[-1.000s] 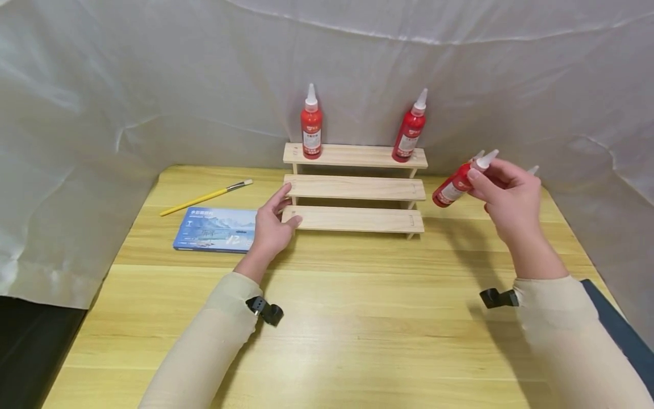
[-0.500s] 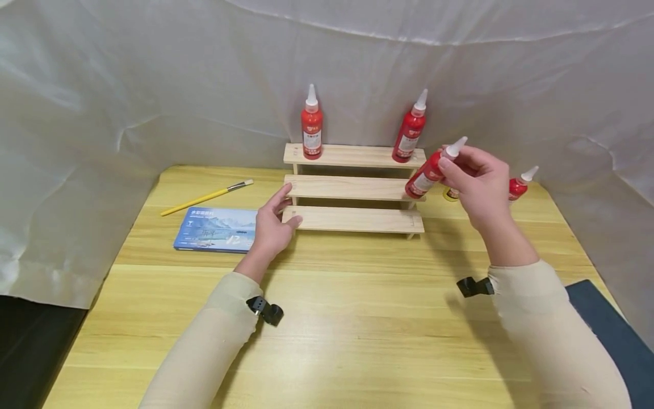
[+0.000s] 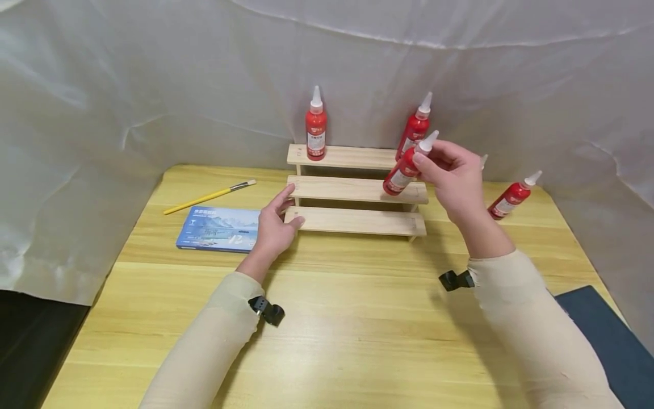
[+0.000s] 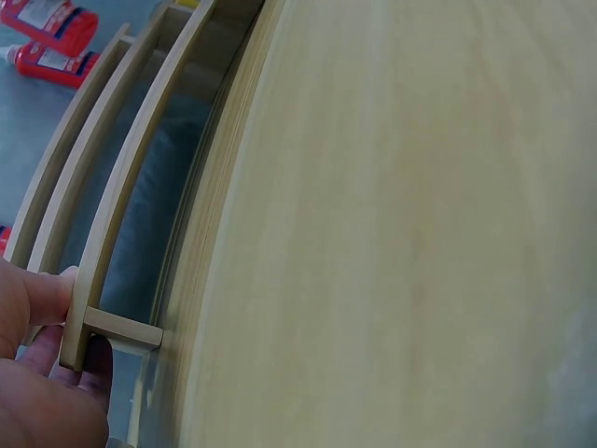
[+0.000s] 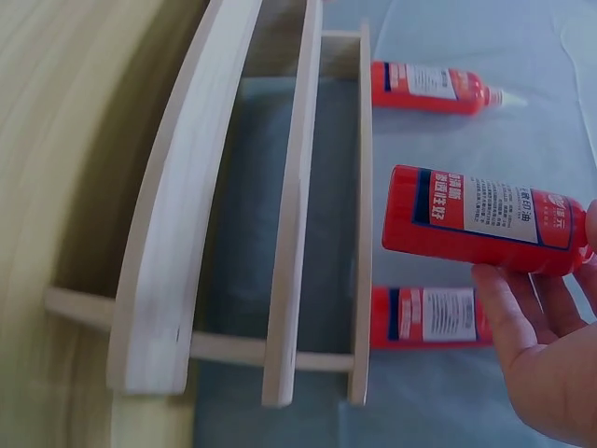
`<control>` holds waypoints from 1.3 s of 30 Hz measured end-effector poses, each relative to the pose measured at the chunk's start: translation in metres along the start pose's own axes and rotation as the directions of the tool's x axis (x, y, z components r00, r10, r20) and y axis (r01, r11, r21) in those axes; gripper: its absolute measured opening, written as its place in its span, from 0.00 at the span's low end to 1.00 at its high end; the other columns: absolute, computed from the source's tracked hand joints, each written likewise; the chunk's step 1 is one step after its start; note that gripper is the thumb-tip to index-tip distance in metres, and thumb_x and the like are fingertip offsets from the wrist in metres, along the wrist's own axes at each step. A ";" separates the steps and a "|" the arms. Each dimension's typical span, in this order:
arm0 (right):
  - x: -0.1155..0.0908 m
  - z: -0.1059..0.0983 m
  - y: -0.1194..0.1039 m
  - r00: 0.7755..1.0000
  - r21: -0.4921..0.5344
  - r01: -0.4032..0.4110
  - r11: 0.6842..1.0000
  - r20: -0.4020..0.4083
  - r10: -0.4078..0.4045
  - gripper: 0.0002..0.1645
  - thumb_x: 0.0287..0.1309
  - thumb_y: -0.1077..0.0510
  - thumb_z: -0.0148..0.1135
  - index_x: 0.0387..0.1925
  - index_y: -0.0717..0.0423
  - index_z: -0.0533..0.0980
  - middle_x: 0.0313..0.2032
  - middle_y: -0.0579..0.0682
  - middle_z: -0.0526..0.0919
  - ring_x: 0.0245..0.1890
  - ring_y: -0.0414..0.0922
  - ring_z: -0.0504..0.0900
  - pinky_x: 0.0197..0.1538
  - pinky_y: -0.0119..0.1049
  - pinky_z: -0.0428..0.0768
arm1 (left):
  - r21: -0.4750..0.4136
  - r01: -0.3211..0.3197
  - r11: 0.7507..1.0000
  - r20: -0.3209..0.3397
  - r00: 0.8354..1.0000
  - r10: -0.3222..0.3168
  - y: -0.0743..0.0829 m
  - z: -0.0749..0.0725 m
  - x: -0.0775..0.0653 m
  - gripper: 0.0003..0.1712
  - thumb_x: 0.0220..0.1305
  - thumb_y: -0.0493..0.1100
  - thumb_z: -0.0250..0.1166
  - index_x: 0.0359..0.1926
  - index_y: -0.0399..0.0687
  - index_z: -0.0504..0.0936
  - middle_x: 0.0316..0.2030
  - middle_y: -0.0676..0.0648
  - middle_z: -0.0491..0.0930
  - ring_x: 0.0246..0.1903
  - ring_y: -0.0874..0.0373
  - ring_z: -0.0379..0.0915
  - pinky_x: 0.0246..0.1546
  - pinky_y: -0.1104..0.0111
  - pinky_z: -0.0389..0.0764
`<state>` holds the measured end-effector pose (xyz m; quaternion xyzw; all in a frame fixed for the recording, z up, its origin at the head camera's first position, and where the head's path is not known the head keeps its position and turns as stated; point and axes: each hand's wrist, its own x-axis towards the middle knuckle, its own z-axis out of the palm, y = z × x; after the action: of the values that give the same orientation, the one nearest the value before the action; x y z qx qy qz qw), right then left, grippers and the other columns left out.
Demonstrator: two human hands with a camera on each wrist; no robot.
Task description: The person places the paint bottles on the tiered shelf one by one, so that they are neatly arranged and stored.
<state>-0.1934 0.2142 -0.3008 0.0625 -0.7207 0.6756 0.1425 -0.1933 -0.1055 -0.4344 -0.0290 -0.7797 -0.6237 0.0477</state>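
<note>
A three-tier wooden display stand [image 3: 357,220] stands at the back of the table. My left hand [image 3: 275,232] holds its left end, thumb on the lowest board [image 4: 140,159] and fingers around the end. By the neck, my right hand [image 3: 456,180] pinches a red squeeze bottle [image 3: 401,172] with a white pointed nozzle. That bottle is tilted, overlapping the right part of the middle board in the head view; the right wrist view shows its label and base [image 5: 406,207] apart from the boards. Two like bottles stand on the top board, one at the left [image 3: 316,133], the other at the right [image 3: 411,128].
Another red bottle [image 3: 510,200] stands right of the stand, with a white nozzle [image 3: 483,161] partly hidden behind my right hand. A blue illustrated box [image 3: 219,229] and a yellow paintbrush [image 3: 209,197] lie at left. A dark flat panel [image 3: 605,335] is at the right edge.
My right hand has carried the red squeeze bottle leftward from beside the stand to over its middle board, uncovering the bottle at right. My left hand has stayed on the stand.
</note>
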 end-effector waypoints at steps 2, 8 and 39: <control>0.001 0.006 -0.001 1.000 -0.006 -0.002 1.000 0.012 0.002 0.17 0.58 0.61 0.72 0.49 0.59 0.85 0.41 0.55 0.84 0.38 0.47 0.80 0.39 0.32 0.84 | -0.013 -0.014 1.000 0.001 1.000 0.014 0.000 0.000 0.000 0.44 0.58 0.24 0.68 0.72 0.56 0.70 0.64 0.47 0.73 0.60 0.55 0.71 0.67 0.57 0.64; 0.006 0.025 0.000 0.999 0.025 -0.010 1.000 0.051 0.009 0.16 0.58 0.62 0.72 0.49 0.58 0.85 0.43 0.56 0.83 0.41 0.48 0.80 0.41 0.33 0.85 | -0.036 -0.024 0.999 0.006 1.000 0.024 0.000 0.001 0.000 0.44 0.57 0.22 0.67 0.72 0.54 0.70 0.62 0.45 0.73 0.60 0.53 0.71 0.67 0.57 0.63; 0.031 0.113 0.021 0.972 -0.078 0.004 0.997 0.233 0.014 0.19 0.59 0.59 0.72 0.52 0.60 0.84 0.44 0.51 0.86 0.45 0.45 0.82 0.50 0.38 0.81 | 0.013 -0.006 1.000 0.000 1.000 0.006 -0.001 0.001 0.002 0.44 0.58 0.25 0.68 0.72 0.57 0.69 0.62 0.47 0.74 0.60 0.57 0.71 0.67 0.58 0.65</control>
<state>-0.2425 0.1068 -0.3175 0.1340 -0.7584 0.6352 0.0575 -0.1951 -0.1052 -0.4356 -0.0312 -0.7836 -0.6185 0.0498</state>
